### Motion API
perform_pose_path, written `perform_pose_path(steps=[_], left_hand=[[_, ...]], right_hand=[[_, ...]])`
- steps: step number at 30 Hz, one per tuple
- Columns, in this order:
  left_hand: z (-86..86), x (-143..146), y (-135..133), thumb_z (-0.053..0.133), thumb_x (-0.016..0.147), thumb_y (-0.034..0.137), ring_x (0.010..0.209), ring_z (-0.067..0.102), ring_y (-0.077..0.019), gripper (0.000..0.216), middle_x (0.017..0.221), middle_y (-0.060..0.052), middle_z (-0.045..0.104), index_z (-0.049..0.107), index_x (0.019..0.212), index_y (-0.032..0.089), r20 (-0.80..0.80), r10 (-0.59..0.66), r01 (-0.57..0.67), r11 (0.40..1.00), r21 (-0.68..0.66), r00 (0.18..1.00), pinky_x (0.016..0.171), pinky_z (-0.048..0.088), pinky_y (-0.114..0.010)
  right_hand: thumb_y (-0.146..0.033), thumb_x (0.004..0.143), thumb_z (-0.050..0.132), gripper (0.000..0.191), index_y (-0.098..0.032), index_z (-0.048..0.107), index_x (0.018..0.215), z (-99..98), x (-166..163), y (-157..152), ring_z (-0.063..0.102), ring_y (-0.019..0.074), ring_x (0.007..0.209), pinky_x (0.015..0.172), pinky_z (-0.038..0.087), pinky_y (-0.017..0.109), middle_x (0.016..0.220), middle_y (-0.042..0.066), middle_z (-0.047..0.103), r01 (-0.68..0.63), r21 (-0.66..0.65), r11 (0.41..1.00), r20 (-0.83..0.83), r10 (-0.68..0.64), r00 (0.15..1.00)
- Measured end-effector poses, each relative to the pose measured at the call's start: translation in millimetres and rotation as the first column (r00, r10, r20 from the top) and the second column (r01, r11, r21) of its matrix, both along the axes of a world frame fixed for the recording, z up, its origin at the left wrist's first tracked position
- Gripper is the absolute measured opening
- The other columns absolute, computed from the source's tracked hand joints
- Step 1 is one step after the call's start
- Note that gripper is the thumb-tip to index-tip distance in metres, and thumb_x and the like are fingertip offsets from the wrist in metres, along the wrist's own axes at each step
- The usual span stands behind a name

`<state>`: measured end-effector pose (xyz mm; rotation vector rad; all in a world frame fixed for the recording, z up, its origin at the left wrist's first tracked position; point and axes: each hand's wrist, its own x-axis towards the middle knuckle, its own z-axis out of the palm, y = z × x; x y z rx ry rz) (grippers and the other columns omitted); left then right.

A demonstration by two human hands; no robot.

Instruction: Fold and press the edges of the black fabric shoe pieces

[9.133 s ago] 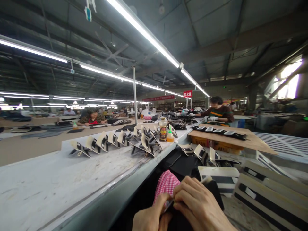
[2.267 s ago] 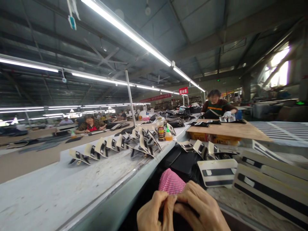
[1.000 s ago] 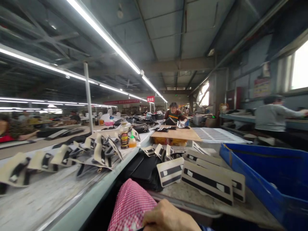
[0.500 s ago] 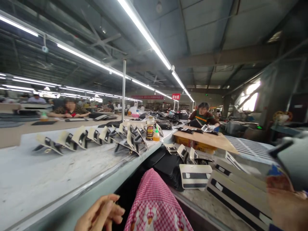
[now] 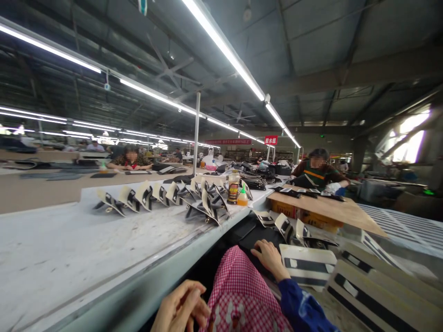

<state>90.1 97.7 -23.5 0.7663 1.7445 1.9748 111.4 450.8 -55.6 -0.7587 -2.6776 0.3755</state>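
My right hand [image 5: 270,258] rests on the near part of a stack of black flat pieces [image 5: 254,235], its fingers bent slightly over them. A blue sleeve [image 5: 301,302] covers that forearm. Low in the view, my left hand [image 5: 183,304] hovers beside the checked red cloth [image 5: 238,281] over my lap; its fingers are loosely bent and hold nothing I can see. Just right of my right hand lies a cream panel with black strips [image 5: 307,265]. Larger cream panels [image 5: 374,295] with black strips lie farther right.
Several curved cream-and-black pieces [image 5: 145,196] stand in a row on the white table [image 5: 86,258]. A brown-labelled jar [image 5: 233,188] and an orange bottle with a green tip [image 5: 242,197] stand near its edge. A co-worker [image 5: 316,170] sits behind a brown board [image 5: 349,214].
My right hand has come from the far right, where it was blurred beside a pale panel, to the black stack. The view has turned a little left. My left hand stays low.
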Motion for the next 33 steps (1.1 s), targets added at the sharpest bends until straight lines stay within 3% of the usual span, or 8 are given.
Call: perform_pose_path(steps=[8, 16, 20, 23, 25, 28, 30, 33], left_hand=[[-27.0, 0, 24, 0.057, 0.086, 0.071, 0.055, 0.067, -0.0137, 0.060, 0.071, -0.011, 0.077, 0.061, 0.091, 0.012, -0.007, -0.105, 0.106, 0.994, 0.009, 0.994, 0.042, 0.038, -0.016], [-36.7, -1, 34, 0.059, 0.081, 0.075, 0.049, 0.065, -0.0142, 0.061, 0.063, -0.007, 0.073, 0.059, 0.086, 0.015, 0.029, -0.091, 0.090, 0.996, 0.027, 0.995, 0.039, 0.033, -0.017], [-38.9, 0, 45, 0.064, 0.075, 0.078, 0.073, 0.073, -0.0220, 0.074, 0.105, -0.022, 0.076, 0.057, 0.110, 0.013, 0.055, -0.082, 0.079, 0.995, 0.064, 0.995, 0.047, 0.046, -0.022], [-36.6, 4, 59, 0.067, 0.066, 0.083, 0.123, 0.063, -0.0350, 0.115, 0.152, -0.034, 0.042, 0.033, 0.147, 0.008, 0.098, -0.091, 0.071, 0.980, 0.186, 0.991, 0.083, 0.057, -0.034], [-29.8, 7, 64, 0.070, 0.061, 0.083, 0.147, 0.035, -0.0372, 0.136, 0.161, -0.032, 0.027, 0.015, 0.157, 0.004, 0.076, -0.114, 0.087, 0.953, 0.291, 0.991, 0.108, 0.044, -0.038], [-8.5, 10, 58, 0.053, 0.092, 0.054, 0.148, 0.033, -0.0368, 0.094, 0.160, -0.027, 0.035, 0.012, 0.160, 0.003, -0.143, 0.025, -0.027, 1.000, -0.015, 0.989, 0.117, 0.033, -0.048], [12.1, 12, 46, 0.040, 0.096, 0.024, 0.139, 0.047, -0.0378, 0.063, 0.149, -0.027, 0.051, 0.034, 0.155, 0.003, -0.330, 0.080, -0.181, 0.941, -0.285, 0.941, 0.115, 0.035, -0.053], [46.0, 14, 26, 0.051, 0.088, 0.013, 0.112, 0.070, -0.0287, 0.046, 0.120, -0.011, 0.077, 0.072, 0.128, 0.022, -0.483, -0.066, -0.123, 0.929, -0.349, 0.873, 0.099, 0.052, -0.035]], right_hand=[[-0.035, 0.098, 0.065, 0.019, -0.016, 0.068, 0.104, 9.7, -2, 7, 0.067, 0.0212, 0.095, 0.084, 0.056, 0.041, 0.106, 0.005, 0.069, -0.015, 0.023, 1.000, 0.120, 0.012, 0.993], [-0.035, 0.098, 0.064, 0.021, -0.015, 0.067, 0.092, 10.1, 2, 22, 0.067, 0.0171, 0.078, 0.075, 0.057, 0.035, 0.087, 0.001, 0.069, -0.052, -0.050, 0.997, -0.040, 0.050, 0.998], [-0.043, 0.104, 0.050, 0.032, -0.016, 0.065, 0.094, 15.0, 15, -4, 0.067, 0.0181, 0.073, 0.072, 0.055, 0.036, 0.081, 0.002, 0.067, 0.041, -0.027, 0.999, -0.288, -0.047, 0.956], [-0.056, 0.104, 0.031, 0.052, -0.017, 0.065, 0.099, 23.1, 38, -49, 0.070, 0.0255, 0.082, 0.076, 0.056, 0.039, 0.092, 0.011, 0.072, -0.067, -0.012, 0.998, -0.428, 0.056, 0.902], [-0.056, 0.104, 0.032, 0.052, -0.020, 0.068, 0.104, 29.9, 53, -77, 0.071, 0.0251, 0.095, 0.084, 0.057, 0.035, 0.105, 0.009, 0.074, -0.265, 0.001, 0.964, -0.440, 0.238, 0.866], [-0.044, 0.103, 0.045, 0.036, -0.023, 0.067, 0.124, 34.9, 60, -90, 0.064, 0.0263, 0.121, 0.102, 0.052, 0.038, 0.133, 0.011, 0.066, -0.597, 0.106, 0.796, -0.435, 0.577, 0.692], [-0.042, 0.095, 0.059, 0.045, -0.025, 0.058, 0.137, 32.2, 50, -83, 0.057, 0.0303, 0.130, 0.105, 0.049, 0.045, 0.148, 0.012, 0.054, -0.536, 0.244, 0.808, -0.518, 0.576, 0.632], [-0.050, 0.076, 0.076, 0.062, -0.023, 0.064, 0.130, 24.2, 30, -71, 0.061, 0.0381, 0.123, 0.096, 0.056, 0.047, 0.136, 0.015, 0.064, -0.500, 0.272, 0.822, -0.552, 0.559, 0.619]])
